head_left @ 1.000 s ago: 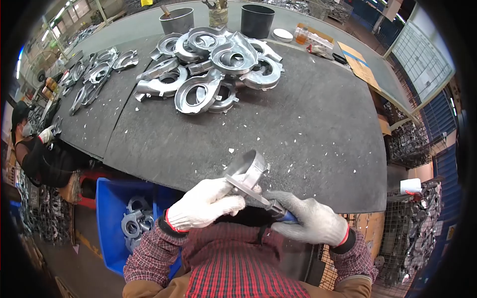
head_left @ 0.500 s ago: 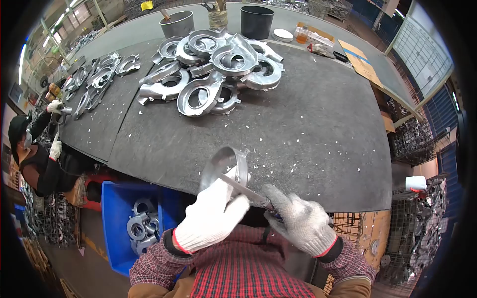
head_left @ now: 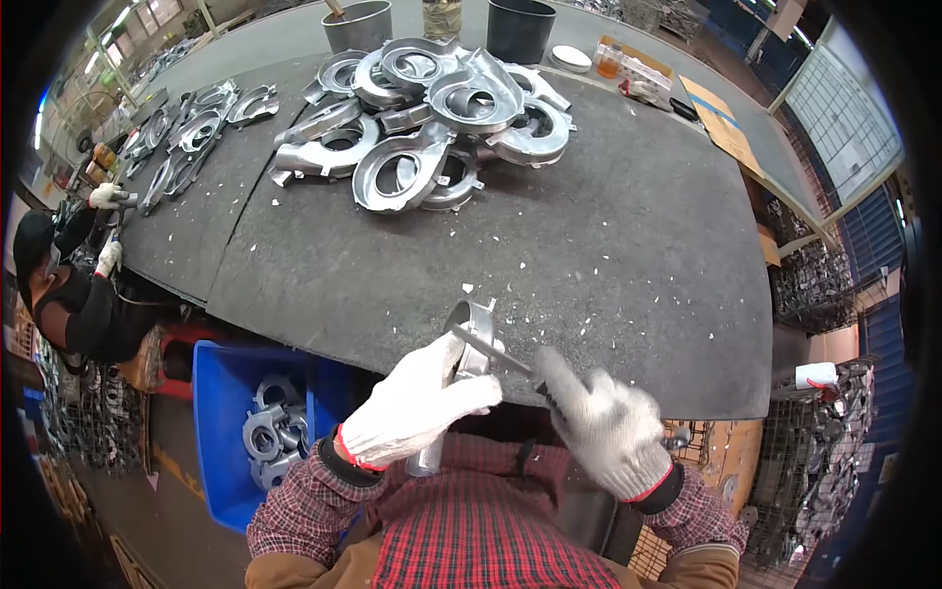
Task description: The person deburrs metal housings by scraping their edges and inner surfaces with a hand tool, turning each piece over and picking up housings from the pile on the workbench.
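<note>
My left hand (head_left: 407, 404), in a white knit glove, is closed around a silvery metal blower housing (head_left: 480, 322) at the table's near edge. The round rim stands above my fingers, seen almost edge-on, and a tubular end shows below my palm. In my right hand (head_left: 610, 437), also gloved, is a file whose handle is mostly hidden by the fingers. The narrow blade of this file (head_left: 496, 353) points left and crosses the housing's rim, apparently touching it.
A pile of similar housings (head_left: 432, 118) lies at the back of the dark table (head_left: 628, 236), among scattered metal chips. More castings fill a blue bin (head_left: 211, 442) at lower left. A co-worker (head_left: 74, 285) stands at far left. Buckets (head_left: 520, 31) stand behind the pile.
My left hand has turned the housing so that its ring is more edge-on and its tubular end appears below. The file still lies across the rim. The camera view has shifted slightly.
</note>
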The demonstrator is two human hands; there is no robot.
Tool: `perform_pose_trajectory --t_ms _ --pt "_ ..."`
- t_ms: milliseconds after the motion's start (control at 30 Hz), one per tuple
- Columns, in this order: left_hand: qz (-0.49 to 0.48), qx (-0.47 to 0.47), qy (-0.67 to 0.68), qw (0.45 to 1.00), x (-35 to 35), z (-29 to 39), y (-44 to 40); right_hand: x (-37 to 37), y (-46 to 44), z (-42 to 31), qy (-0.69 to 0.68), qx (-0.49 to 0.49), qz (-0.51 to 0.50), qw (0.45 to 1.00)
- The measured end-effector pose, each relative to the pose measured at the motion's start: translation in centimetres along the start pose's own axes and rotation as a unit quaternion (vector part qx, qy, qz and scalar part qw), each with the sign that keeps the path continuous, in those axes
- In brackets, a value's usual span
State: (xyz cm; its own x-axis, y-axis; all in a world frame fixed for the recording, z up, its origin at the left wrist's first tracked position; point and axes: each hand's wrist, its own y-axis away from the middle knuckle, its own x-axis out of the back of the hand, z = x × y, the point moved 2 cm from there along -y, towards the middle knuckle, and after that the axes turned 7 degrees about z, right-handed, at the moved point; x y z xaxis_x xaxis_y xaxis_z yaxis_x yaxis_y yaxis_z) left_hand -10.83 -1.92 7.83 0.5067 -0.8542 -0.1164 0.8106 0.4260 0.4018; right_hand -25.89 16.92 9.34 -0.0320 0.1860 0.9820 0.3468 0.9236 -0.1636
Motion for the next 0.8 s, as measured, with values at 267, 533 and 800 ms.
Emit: perform_pose_trajectory --t_ms 267,533,800 --pt "0.005 0.023 -0.009 1.0 0.5 0.5 0.0 0.3 -0.6 0.8 -0.201 -0.013 -0.06 0.978" --pt "0.013 0.028 0.072 0.997 2.3 -1.7 0.9 1.8 -2.3 1.1 -0.306 -0.003 -0.246 0.92" --pt "0.014 -0.007 -0.005 1.0 1.0 -1.5 1.9 1.1 -1.6 2.0 -0.396 -0.039 -0.284 0.872"
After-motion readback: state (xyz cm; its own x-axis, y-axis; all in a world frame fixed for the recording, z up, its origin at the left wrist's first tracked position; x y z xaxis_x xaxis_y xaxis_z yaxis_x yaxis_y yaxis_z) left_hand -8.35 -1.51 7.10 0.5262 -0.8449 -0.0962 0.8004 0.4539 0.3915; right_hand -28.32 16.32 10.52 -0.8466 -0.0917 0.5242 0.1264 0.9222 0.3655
